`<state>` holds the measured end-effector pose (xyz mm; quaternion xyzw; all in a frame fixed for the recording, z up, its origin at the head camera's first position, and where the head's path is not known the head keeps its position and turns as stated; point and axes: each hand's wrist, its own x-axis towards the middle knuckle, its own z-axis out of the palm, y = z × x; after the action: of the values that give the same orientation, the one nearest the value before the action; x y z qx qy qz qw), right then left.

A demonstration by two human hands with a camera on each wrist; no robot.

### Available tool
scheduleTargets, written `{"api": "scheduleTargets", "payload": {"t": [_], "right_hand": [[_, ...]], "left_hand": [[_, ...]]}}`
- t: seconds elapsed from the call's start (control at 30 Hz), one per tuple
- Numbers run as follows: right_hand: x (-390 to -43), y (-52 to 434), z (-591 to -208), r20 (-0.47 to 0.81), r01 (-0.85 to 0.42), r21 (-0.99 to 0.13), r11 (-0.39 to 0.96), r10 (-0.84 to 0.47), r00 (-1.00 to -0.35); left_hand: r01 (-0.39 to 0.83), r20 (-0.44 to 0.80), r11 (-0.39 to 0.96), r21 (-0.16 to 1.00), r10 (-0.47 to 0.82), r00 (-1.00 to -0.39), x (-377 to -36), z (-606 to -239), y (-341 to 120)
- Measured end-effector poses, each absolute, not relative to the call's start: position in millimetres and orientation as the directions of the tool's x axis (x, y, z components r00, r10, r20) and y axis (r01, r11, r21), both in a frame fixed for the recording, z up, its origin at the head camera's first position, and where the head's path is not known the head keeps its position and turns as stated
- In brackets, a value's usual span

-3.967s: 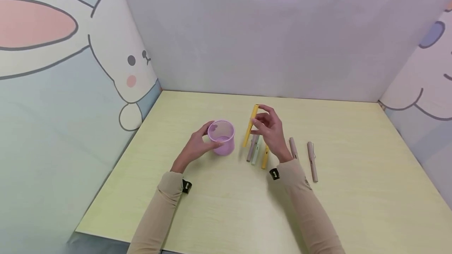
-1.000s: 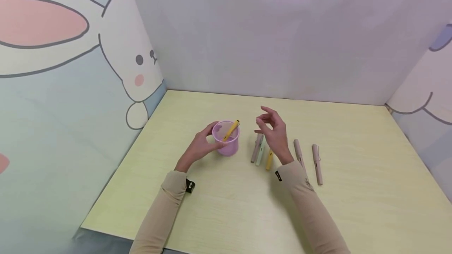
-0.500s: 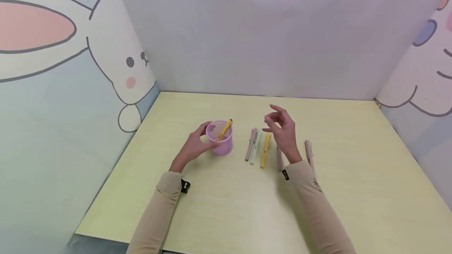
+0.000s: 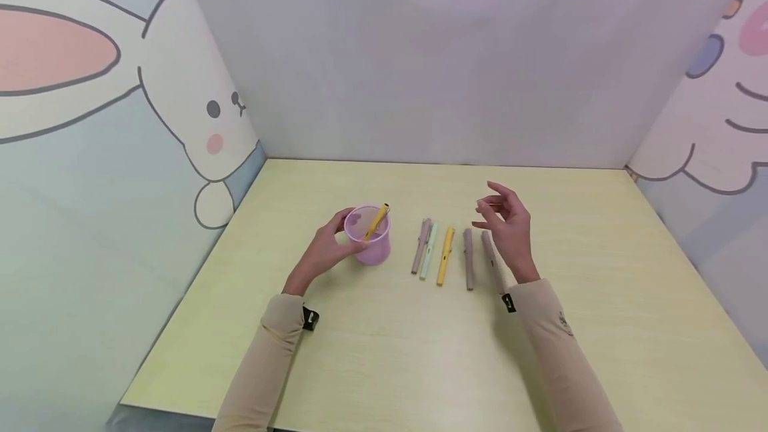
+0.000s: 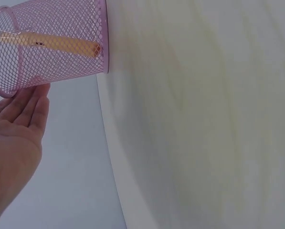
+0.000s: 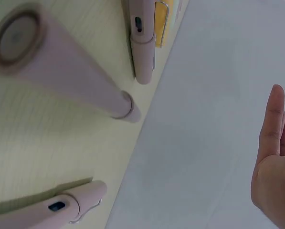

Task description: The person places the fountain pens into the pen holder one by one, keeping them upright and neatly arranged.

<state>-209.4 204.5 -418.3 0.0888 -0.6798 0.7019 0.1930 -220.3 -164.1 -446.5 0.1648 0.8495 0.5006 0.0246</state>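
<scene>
A pink mesh pen cup (image 4: 373, 253) stands on the table, with a yellow pen (image 4: 377, 220) leaning inside it. My left hand (image 4: 325, 250) holds the cup between thumb and fingers. In the left wrist view, the pen (image 5: 61, 44) shows through the mesh cup (image 5: 75, 64). My right hand (image 4: 507, 231), holding nothing, hovers above the right end of a row of pens. Below it lies a mauve pen (image 4: 491, 255), partly hidden by the wrist. The right wrist view shows the right hand's fingers (image 6: 272, 124) extended, with mauve pens (image 6: 70, 71) on the table.
Left of the right hand lie a mauve pen (image 4: 421, 245), a pale green pen (image 4: 429, 251), another yellow pen (image 4: 445, 257) and a mauve pen (image 4: 469, 260). Walls with cartoon animals (image 4: 210, 112) enclose the pale yellow table (image 4: 372, 359).
Four seconds ago the right hand held the yellow pen; a second ago it was in the cup. Since then the right hand has moved right over the pens. The left hand stays on the cup.
</scene>
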Motion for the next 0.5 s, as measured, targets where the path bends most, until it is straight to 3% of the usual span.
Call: {"api": "scheduleTargets", "payload": {"t": [0.5], "right_hand": [[-201,234,-419,0.346,-0.356,-0.934,-0.024,0.175,-0.922]], "left_hand": [[0.258,0.121,0.439,0.861,0.316,-0.941,-220,-447,-164]]}}
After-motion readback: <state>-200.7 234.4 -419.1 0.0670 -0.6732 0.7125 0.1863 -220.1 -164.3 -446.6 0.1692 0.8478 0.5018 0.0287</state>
